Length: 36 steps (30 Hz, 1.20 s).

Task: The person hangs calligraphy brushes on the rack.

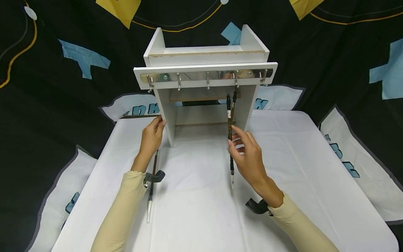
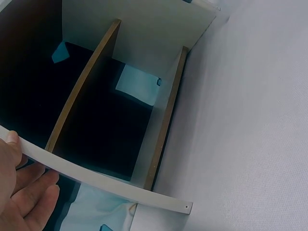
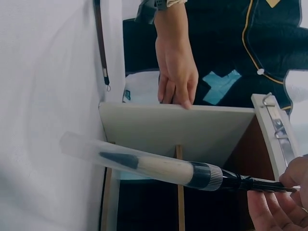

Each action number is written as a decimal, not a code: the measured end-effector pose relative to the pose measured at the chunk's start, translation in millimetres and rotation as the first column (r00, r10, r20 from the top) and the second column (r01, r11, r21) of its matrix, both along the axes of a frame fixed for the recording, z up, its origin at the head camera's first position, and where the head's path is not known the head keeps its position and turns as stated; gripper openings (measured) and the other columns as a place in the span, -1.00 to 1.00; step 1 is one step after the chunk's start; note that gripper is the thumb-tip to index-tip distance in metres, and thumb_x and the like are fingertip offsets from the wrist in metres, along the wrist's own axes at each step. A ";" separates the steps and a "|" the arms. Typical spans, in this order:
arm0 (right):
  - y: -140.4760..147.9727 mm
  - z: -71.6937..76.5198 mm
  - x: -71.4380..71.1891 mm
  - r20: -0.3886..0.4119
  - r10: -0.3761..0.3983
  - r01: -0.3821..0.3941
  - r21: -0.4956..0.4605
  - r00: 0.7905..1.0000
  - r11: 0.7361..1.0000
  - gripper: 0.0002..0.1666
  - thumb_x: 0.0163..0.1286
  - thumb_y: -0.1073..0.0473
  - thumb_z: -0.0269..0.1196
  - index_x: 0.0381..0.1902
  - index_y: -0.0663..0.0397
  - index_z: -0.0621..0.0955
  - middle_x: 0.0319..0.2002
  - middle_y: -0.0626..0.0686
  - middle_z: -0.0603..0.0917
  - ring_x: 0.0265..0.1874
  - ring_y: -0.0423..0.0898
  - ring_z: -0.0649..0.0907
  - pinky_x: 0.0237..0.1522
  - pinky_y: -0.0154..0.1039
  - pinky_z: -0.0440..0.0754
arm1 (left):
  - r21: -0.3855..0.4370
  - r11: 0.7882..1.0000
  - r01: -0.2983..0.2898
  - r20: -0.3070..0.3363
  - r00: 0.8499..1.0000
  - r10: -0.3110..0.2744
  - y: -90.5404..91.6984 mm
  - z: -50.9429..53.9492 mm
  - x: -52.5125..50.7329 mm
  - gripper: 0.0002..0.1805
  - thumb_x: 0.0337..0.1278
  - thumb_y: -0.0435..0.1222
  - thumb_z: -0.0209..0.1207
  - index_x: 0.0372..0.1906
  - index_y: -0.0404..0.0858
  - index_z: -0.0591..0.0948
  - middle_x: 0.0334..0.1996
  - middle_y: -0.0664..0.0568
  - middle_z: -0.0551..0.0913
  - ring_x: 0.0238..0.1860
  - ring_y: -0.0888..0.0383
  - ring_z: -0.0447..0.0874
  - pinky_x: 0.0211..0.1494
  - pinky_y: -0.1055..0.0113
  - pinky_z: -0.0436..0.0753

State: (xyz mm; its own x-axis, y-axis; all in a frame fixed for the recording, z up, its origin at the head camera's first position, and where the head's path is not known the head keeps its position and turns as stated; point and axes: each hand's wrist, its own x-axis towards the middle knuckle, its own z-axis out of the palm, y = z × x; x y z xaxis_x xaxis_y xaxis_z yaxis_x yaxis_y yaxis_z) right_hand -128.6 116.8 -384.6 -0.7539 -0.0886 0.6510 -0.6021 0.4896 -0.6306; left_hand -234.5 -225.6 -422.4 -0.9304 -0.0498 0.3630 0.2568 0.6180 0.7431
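In the head view, my right hand [image 1: 250,155] pinches a dark brush [image 1: 229,129] between thumb and fingers, upright before the hook rack's right side. A second slim dark handle [image 1: 234,99] hangs by a hook, partly behind it. In the right wrist view, a clear cap covers the tip of a brush [image 3: 163,168] beside my right hand [image 3: 284,207]. My left hand [image 1: 151,138] grips the left side panel of the white shelf unit [image 1: 165,112]; in the left wrist view the left hand's [image 2: 29,192] thumb lies over the panel's edge [image 2: 115,185].
Another capped brush [image 1: 153,182] lies on the white cloth [image 1: 195,196] by my left wrist. Several metal hooks line the front rail [image 1: 204,66] of the unit, below an upper tray [image 1: 206,59]. A black curtain [image 1: 56,115] hangs behind the table.
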 end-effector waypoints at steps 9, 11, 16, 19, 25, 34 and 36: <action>-12.4 1.9 -9.5 0.006 0.027 -0.027 0.013 1.000 1.000 -0.43 0.51 0.37 0.29 0.44 0.16 0.53 -0.04 0.19 0.64 -0.18 -0.01 0.74 -0.26 -0.15 0.80 | -0.004 1.000 -0.006 -0.001 1.000 0.006 0.6 2.2 0.9 -0.45 0.71 -0.03 -0.03 0.53 -0.23 0.45 0.39 -0.23 0.58 0.41 -0.20 0.57 0.42 -0.10 0.59; -15.2 2.3 -11.4 0.015 0.030 -0.031 0.017 0.999 0.999 -0.43 0.51 0.36 0.29 0.44 0.15 0.53 -0.04 0.18 0.64 -0.18 -0.02 0.74 -0.26 -0.16 0.80 | -0.005 1.000 -0.004 -0.001 1.000 0.004 1.0 2.5 0.6 -0.45 0.71 -0.03 -0.03 0.53 -0.24 0.45 0.39 -0.23 0.59 0.41 -0.20 0.57 0.42 -0.09 0.59; -20.4 3.0 -14.7 0.031 0.038 -0.039 0.018 0.999 0.999 -0.43 0.52 0.34 0.29 0.45 0.13 0.53 -0.04 0.16 0.64 -0.18 -0.04 0.73 -0.27 -0.13 0.79 | -0.011 1.000 -0.006 -0.002 1.000 0.006 2.2 2.7 -0.7 -0.45 0.71 -0.03 -0.03 0.51 -0.25 0.46 0.38 -0.24 0.59 0.41 -0.21 0.57 0.42 -0.10 0.58; -21.8 3.6 -16.1 0.035 0.041 -0.042 0.021 0.999 0.999 -0.43 0.52 0.33 0.29 0.46 0.12 0.52 -0.03 0.16 0.65 -0.18 -0.04 0.74 -0.26 -0.14 0.79 | -0.011 1.000 -0.007 -0.004 1.000 0.007 2.3 2.7 -1.2 -0.46 0.71 -0.03 -0.03 0.51 -0.25 0.47 0.38 -0.24 0.60 0.41 -0.21 0.57 0.42 -0.10 0.58; -24.4 4.8 -17.6 0.041 0.051 -0.052 0.030 0.998 0.998 -0.43 0.53 0.34 0.27 0.45 0.13 0.52 -0.04 0.17 0.64 -0.18 0.01 0.74 -0.25 -0.14 0.80 | -0.008 1.000 -0.008 -0.001 1.000 0.008 1.3 3.1 -1.0 -0.46 0.70 -0.03 -0.03 0.51 -0.24 0.47 0.37 -0.23 0.61 0.40 -0.20 0.58 0.42 -0.09 0.59; -29.3 3.6 -19.7 0.039 0.058 -0.060 0.046 0.998 0.997 -0.43 0.53 0.34 0.27 0.45 0.13 0.52 -0.05 0.15 0.63 -0.18 -0.01 0.74 -0.24 -0.15 0.80 | -0.010 1.000 -0.013 0.012 1.000 0.013 1.0 3.0 1.5 -0.45 0.71 -0.02 -0.03 0.53 -0.22 0.45 0.38 -0.22 0.60 0.40 -0.19 0.58 0.41 -0.09 0.60; -29.9 2.7 -19.5 0.032 0.058 -0.060 0.045 0.998 0.997 -0.44 0.53 0.33 0.27 0.45 0.13 0.52 -0.05 0.15 0.64 -0.18 -0.01 0.74 -0.24 -0.15 0.80 | -0.007 1.000 -0.011 0.012 1.000 0.011 0.8 3.1 1.8 -0.45 0.71 -0.02 -0.03 0.53 -0.22 0.45 0.38 -0.22 0.59 0.40 -0.19 0.58 0.41 -0.08 0.60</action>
State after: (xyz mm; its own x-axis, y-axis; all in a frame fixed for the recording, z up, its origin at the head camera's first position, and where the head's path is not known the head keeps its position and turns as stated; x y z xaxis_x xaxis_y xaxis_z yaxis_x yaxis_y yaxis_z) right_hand -148.1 86.9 -381.9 -0.7661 -0.1626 0.6218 -0.6114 0.4825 -0.6272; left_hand -232.7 -224.8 -419.3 -0.9341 -0.0577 0.3522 0.2411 0.6256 0.7420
